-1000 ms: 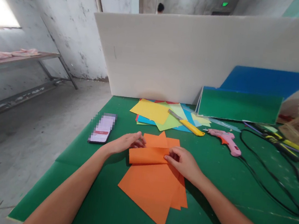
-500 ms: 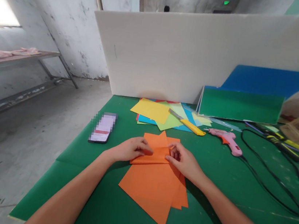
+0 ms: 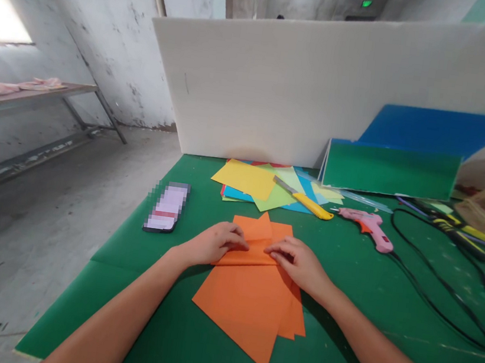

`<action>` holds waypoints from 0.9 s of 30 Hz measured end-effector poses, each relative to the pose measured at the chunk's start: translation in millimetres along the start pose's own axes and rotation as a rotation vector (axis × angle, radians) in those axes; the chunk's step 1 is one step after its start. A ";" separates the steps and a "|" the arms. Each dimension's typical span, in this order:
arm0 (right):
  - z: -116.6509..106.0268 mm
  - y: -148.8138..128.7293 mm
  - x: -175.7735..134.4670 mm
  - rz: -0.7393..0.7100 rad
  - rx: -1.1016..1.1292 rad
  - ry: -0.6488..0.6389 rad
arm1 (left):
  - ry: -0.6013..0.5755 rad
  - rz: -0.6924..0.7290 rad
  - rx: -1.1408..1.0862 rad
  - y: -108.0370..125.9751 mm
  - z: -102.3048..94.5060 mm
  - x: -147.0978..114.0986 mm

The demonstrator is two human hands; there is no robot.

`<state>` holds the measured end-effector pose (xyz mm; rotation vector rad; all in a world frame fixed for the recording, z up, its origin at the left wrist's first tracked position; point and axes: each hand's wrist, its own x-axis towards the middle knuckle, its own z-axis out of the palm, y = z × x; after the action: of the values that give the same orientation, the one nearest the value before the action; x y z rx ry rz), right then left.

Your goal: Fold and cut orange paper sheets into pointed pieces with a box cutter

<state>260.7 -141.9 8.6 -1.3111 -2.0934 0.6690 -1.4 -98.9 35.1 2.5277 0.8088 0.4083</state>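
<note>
A folded orange sheet of paper [image 3: 254, 256] lies crosswise in front of me on top of other orange sheets [image 3: 248, 304]. My left hand [image 3: 220, 243] is on its left end, fingers curved over the paper and thumb near the fold. From the other side, my right hand [image 3: 295, 261] grips the right part, its index fingertip resting on top and its thumb by the near folded edge. A pointed orange corner sticks up beyond the fold. Parts of both ends are covered by my hands.
Coloured paper sheets [image 3: 245, 179] lie behind, with a yellow utility knife [image 3: 313, 206] on them. A pink glue gun [image 3: 368, 225] with a black cord is at right. A phone [image 3: 167, 207] lies left. A white board [image 3: 281, 91] stands at the back.
My right hand has shifted slightly, its fingers straightening and reaching further left over the folded paper. My left hand has hardly moved.
</note>
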 end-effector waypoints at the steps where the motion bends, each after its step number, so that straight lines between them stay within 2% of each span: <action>1: 0.0 0.5 -0.1 -0.004 0.012 0.002 | 0.005 0.007 0.016 -0.7 0.7 0.4; 11: -0.1 0.3 -0.9 -0.027 0.017 0.016 | 0.057 0.091 0.078 -3.5 5.4 0.2; 15: -0.3 -1.3 -0.9 -0.047 -0.004 0.031 | 0.035 0.126 0.132 -4.0 5.5 -0.3; 20: -2.4 5.6 -3.3 -0.225 -0.111 0.052 | 0.002 0.144 0.141 -1.0 2.3 0.4; 27: -6.8 2.6 -11.0 -0.405 -0.227 -0.055 | 0.005 0.166 0.130 -3.7 2.5 1.2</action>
<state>270.9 -150.2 9.4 -0.9393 -2.4377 0.3017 -1.2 -96.3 31.2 2.7270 0.6482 0.4288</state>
